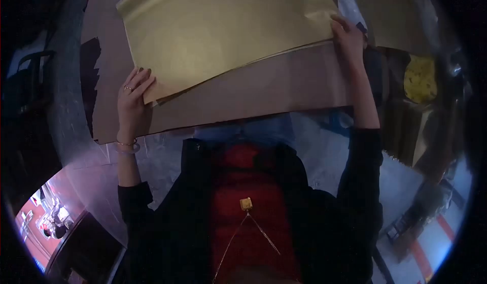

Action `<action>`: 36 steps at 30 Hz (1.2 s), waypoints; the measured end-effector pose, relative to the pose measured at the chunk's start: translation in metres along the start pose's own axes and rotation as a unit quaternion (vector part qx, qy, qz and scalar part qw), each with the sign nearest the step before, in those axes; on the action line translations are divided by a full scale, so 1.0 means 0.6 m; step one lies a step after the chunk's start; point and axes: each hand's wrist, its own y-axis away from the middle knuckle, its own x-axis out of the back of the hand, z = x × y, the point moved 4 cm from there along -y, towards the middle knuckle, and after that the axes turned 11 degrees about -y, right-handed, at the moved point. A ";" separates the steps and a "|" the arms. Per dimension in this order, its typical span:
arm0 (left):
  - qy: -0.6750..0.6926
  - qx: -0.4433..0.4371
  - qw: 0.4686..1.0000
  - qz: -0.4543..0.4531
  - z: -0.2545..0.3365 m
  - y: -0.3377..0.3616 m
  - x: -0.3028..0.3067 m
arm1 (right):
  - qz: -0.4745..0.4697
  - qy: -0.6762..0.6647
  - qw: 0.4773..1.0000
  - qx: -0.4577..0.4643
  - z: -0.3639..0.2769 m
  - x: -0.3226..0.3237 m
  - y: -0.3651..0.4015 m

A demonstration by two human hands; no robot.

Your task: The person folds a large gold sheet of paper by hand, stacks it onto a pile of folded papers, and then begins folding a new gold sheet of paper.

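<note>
A large gold-coloured sheet (218, 35) spreads over a brown cardboard-like surface (274, 86), its far edge cut off by the top of the view. My left hand (134, 93), with a ring on one finger and bangles at the wrist, grips the sheet's near left corner. At the right edge my right hand (349, 38) pinches the sheet, which creases a little beside the fingers. The near edge of the sheet stands slightly off the surface and slants up to the right. Both thumbs are partly hidden.
A yellow bundle (420, 79) lies to the right, near brown panels (406, 126). A dark chair-like shape (30, 63) stands at the far left. Grey floor (96, 182) shows around me. A brightly lit area (48, 218) is at the lower left.
</note>
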 end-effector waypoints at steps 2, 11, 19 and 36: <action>-0.019 -0.008 1.000 -0.005 -0.007 0.016 -0.014 | 0.002 -0.007 1.000 -0.001 0.014 -0.002 0.003; 0.035 0.067 0.996 0.039 0.189 -0.067 -0.042 | 0.019 -0.092 0.996 -0.008 0.029 -0.004 0.012; 0.018 0.021 0.999 0.028 0.238 -0.099 -0.095 | 0.043 0.051 0.997 0.041 -0.005 -0.008 0.036; 0.024 -0.001 0.999 0.032 0.224 -0.098 -0.112 | 0.058 0.126 0.986 0.096 -0.005 -0.006 0.035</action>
